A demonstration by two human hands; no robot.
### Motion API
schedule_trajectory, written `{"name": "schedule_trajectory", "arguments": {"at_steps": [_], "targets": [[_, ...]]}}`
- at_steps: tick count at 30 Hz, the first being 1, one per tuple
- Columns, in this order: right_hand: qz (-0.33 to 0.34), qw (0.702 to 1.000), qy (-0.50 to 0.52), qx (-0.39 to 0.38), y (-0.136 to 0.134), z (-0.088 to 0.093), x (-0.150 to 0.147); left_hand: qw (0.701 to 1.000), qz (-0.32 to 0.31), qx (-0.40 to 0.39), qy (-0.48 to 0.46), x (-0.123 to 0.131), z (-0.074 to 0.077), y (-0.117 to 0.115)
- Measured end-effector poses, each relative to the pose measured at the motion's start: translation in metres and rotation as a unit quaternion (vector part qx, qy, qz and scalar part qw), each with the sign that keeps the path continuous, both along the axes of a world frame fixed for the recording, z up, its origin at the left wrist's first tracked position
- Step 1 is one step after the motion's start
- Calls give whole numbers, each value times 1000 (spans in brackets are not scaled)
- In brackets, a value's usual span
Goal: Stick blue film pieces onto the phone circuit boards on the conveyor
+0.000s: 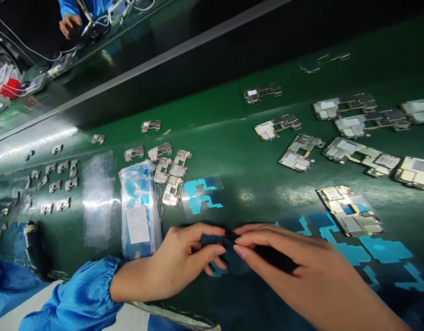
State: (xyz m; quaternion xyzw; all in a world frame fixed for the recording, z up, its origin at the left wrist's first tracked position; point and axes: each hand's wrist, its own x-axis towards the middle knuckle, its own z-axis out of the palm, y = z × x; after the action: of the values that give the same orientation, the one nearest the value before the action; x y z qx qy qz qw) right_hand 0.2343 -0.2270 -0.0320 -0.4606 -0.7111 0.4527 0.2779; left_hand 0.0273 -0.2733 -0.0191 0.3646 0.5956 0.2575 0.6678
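Observation:
My left hand point(184, 262) is closed, thumb and fingers gripping a thin, dark bluish sheet point(212, 240), perhaps film, in shadow. At its right end, the fingertips of my right hand point(284, 257) are pinched together; a small dark bit shows between the two hands, too shaded to name. Bright blue cut film shapes point(200, 195) on a clear sheet lie just beyond my left hand. More blue film pieces point(384, 248) lie to the right, partly behind my right hand. A phone circuit board point(350, 211) rests at their upper edge.
Several circuit boards point(296, 154) are spread on the green bench point(226, 161). A labelled plastic packet point(138, 220) and clear bags point(100, 202) lie left, with several small boards point(55, 186) beyond. A dark object with a tan band point(36, 248) is near a blue sleeve. A co-worker's hand point(70, 25) is across the bench.

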Motion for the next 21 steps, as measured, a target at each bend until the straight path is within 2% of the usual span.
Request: {"name": "schedule_trajectory", "arguments": {"at_steps": [6,15,21], "targets": [[-6,999,3,-35,3,6,0,1000,-2,9,18,1,1,-1],[0,999,-11,51,3,4,-1,1000,10,-18,4,0,1,-1],[0,999,-20,41,2,4,-2,1000,11,-20,-4,-1,-1,0]]}}
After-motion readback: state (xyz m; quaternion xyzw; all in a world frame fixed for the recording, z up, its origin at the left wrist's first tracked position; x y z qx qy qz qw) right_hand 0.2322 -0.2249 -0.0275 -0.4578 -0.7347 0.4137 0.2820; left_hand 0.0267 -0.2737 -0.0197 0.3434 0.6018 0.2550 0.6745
